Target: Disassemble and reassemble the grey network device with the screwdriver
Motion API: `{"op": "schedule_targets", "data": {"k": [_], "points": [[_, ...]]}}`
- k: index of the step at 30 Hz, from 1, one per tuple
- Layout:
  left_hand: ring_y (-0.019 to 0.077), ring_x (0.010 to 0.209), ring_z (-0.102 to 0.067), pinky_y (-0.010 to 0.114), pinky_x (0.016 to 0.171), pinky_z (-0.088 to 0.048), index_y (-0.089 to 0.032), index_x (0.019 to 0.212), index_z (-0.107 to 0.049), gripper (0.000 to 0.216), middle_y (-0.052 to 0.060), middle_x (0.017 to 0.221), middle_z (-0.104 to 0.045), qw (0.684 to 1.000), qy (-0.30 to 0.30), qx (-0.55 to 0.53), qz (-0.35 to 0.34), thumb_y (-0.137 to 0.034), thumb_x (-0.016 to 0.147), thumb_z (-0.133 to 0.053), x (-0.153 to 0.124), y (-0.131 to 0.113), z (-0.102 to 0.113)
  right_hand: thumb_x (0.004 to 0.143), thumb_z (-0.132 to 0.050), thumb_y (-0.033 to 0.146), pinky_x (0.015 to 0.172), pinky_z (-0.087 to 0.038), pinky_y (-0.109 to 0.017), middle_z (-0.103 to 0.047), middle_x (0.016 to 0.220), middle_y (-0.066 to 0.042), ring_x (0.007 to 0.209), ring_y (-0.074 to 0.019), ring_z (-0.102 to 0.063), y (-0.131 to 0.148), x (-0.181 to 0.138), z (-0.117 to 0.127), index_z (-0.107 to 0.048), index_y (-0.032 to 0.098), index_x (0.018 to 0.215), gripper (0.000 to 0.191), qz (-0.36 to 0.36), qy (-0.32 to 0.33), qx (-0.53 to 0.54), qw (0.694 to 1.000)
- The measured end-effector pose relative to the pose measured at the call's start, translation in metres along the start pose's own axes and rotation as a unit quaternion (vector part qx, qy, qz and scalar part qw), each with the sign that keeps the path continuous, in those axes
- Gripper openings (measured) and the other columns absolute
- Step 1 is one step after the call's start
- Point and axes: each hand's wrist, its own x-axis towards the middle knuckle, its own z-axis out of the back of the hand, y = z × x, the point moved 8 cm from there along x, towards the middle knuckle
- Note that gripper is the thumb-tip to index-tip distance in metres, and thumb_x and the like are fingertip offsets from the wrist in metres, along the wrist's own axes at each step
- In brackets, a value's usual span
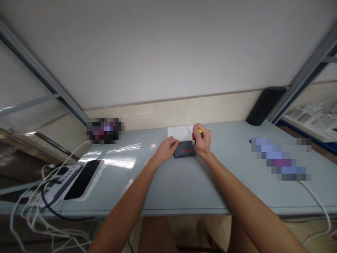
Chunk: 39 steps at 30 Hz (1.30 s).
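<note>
A small dark grey electronics box [184, 149] with red lettering and a row of vent slots lies on the grey-blue desk. My left hand [166, 149] grips its left side, with the fingers curled at the top corner. At the box's right edge, my right hand [202, 138] is closed in a fist around what looks like a screwdriver [200, 131] with a red and yellow handle. The palm and fingers hide most of the tool, and its tip cannot be made out. Behind the box lies a white sheet of paper [177, 132], partly under my right hand.
On the left a smartphone [83, 179] lies beside a power strip [61, 186] with tangled white cables [34, 214]. A black cylinder-like speaker [266, 105] stands at the back right. Blurred-out items lie at both sides. A wall and metal frame posts bound the desk [184, 193].
</note>
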Motion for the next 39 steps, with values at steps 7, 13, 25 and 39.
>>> {"op": "schedule_targets", "data": {"k": [7, 13, 25, 39], "points": [[0.0187, 0.081, -0.061, 0.032, 0.078, -0.045, -0.019, 0.088, -0.072, 0.036, 0.003, 0.085, -0.062, 1.000, 0.000, -0.001, 0.001, -0.036, 0.112, -0.052, 0.000, -0.002, 0.001, 0.107, -0.051, 0.054, 0.055, -0.030, -0.031, -0.046, 0.056, 0.003, 0.052, -0.0145, -0.042, 0.005, -0.001, 0.001, -0.048, 0.025, 0.066, 0.051, 0.006, -0.009, 0.009, 1.000], [0.0186, 0.081, -0.060, 0.032, 0.077, -0.045, -0.019, 0.087, -0.072, 0.036, 0.003, 0.084, -0.061, 1.000, -0.002, -0.005, -0.001, -0.036, 0.112, -0.052, 0.000, -0.002, 0.001, 0.108, -0.052, 0.049, 0.055, -0.030, -0.031, -0.048, 0.056, 0.003, 0.052, -0.0145, -0.043, 0.004, -0.001, 0.002, -0.048, 0.025, 0.067, 0.047, 0.009, -0.021, 0.020, 1.000], [0.0199, 0.086, -0.063, 0.032, 0.082, -0.048, -0.020, 0.091, -0.075, 0.034, 0.004, 0.088, -0.065, 1.000, 0.001, 0.002, -0.004, -0.035, 0.112, -0.052, -0.001, -0.002, 0.002, 0.109, -0.047, 0.050, 0.058, -0.032, -0.031, -0.045, 0.059, 0.004, 0.054, -0.0142, -0.043, 0.007, -0.006, -0.001, -0.044, 0.025, 0.070, 0.047, 0.019, 0.003, -0.081, 0.997], [0.0208, 0.090, -0.064, 0.033, 0.083, -0.049, -0.020, 0.093, -0.076, 0.037, 0.005, 0.091, -0.066, 1.000, 0.002, -0.008, -0.002, -0.039, 0.113, -0.051, -0.002, 0.002, 0.000, 0.106, -0.053, 0.043, 0.054, -0.034, -0.029, -0.050, 0.056, 0.004, 0.048, -0.0129, -0.046, 0.014, -0.023, 0.041, -0.059, 0.024, 0.075, 0.037, 0.059, 0.001, -0.197, 0.979]]}}
